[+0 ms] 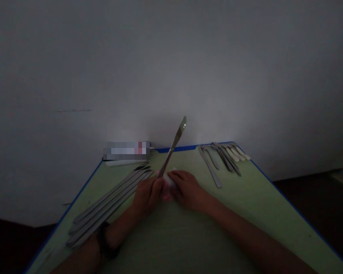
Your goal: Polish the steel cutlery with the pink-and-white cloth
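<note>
My left hand is closed around the lower end of a table knife, which points up and tilts to the right. My right hand is closed on a soft white and pink cloth between the two hands. Dim light blurs where the cloth meets the knife handle, so I cannot tell whether they touch. Several long table knives lie side by side, slanting, left of my left hand. Beyond my right hand lies a single knife with a fork-like piece beside it.
More dark metal cutlery and several pieces with pale handles lie at the table's back right corner. A box with a blurred label sits at the back left. The pale green table has a blue edge and meets a grey wall.
</note>
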Demonstrator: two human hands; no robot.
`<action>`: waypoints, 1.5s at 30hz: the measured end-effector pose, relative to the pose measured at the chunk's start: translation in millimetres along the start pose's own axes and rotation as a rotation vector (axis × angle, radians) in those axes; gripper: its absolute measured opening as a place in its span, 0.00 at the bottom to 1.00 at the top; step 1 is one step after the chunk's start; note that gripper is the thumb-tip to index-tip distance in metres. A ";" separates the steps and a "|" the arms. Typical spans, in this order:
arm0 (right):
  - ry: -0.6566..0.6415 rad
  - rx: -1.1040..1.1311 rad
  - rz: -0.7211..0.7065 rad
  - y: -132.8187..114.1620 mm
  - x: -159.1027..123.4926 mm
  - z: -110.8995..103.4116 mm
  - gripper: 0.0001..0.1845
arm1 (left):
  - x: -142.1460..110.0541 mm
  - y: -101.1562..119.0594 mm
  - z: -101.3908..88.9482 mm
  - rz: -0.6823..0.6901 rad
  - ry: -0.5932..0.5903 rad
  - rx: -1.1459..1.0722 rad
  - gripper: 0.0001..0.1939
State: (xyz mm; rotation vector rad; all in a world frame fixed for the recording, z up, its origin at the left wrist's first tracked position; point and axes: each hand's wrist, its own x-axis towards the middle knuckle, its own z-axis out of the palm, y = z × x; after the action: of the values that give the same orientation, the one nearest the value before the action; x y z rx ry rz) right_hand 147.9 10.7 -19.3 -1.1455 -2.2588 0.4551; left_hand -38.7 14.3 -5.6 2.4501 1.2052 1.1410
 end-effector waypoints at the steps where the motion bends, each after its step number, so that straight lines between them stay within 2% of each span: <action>1: 0.028 0.014 0.005 -0.6 -0.3 -0.4 0.28 | 0.1 0.6 -0.4 0.006 0.004 0.007 0.19; 6: 0.252 0.292 0.076 -4.5 3.2 -16.4 0.16 | 2.4 2.5 3.2 0.052 -0.064 0.044 0.20; 8: 0.249 0.463 0.150 -4.5 4.0 -18.9 0.13 | 3.2 2.6 7.0 0.088 -0.133 0.079 0.19; 11: 0.228 0.613 0.287 -0.1 3.5 -12.7 0.13 | 2.7 3.4 13.3 0.137 -0.226 0.176 0.17; 15: 0.207 0.643 0.333 8.9 3.0 -1.0 0.12 | 2.3 8.4 19.0 0.169 -0.258 0.343 0.10; 19: 0.212 0.648 0.409 12.7 4.4 -3.9 0.10 | 5.6 16.0 20.1 0.213 -0.256 0.335 0.04; 21: 0.227 0.600 0.458 14.5 4.5 -12.3 0.11 | 7.1 18.5 19.8 0.237 -0.193 0.324 0.03; 24: 0.211 0.438 0.477 19.8 0.4 -29.2 0.12 | 7.4 18.7 19.0 0.269 -0.026 0.327 0.02; 26: 0.131 0.314 0.459 23.2 -6.3 -39.1 0.12 | 6.9 17.0 17.8 0.295 0.019 0.333 0.08; 29: 0.019 0.176 0.422 23.8 -18.1 -46.4 0.11 | 7.3 15.5 14.6 0.333 -0.065 0.309 0.14; 32: 0.009 0.016 0.419 17.5 -24.7 -45.2 0.15 | 9.1 17.1 10.4 0.374 -0.257 0.264 0.15; 35: 0.015 -0.173 0.426 8.2 -25.4 -42.9 0.18 | 14.2 20.3 6.9 0.312 -0.393 0.318 0.12; 39: -0.030 -0.384 0.381 2.3 -28.1 -48.5 0.14 | 33.0 27.8 9.4 0.161 -0.405 0.528 0.14; 43: 0.026 -0.489 0.256 15.3 -40.3 -62.1 0.12 | 56.8 36.3 28.6 0.172 -0.359 0.554 0.13; 45: 0.076 -0.509 0.192 26.3 -49.4 -67.1 0.12 | 64.7 36.5 42.7 0.169 -0.367 0.514 0.19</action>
State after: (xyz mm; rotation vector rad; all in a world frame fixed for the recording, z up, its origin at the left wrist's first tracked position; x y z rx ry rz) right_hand 229.3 -11.3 3.4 -1.6062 -2.2704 -0.1070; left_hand 37.6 45.1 18.0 3.0046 1.3128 0.3984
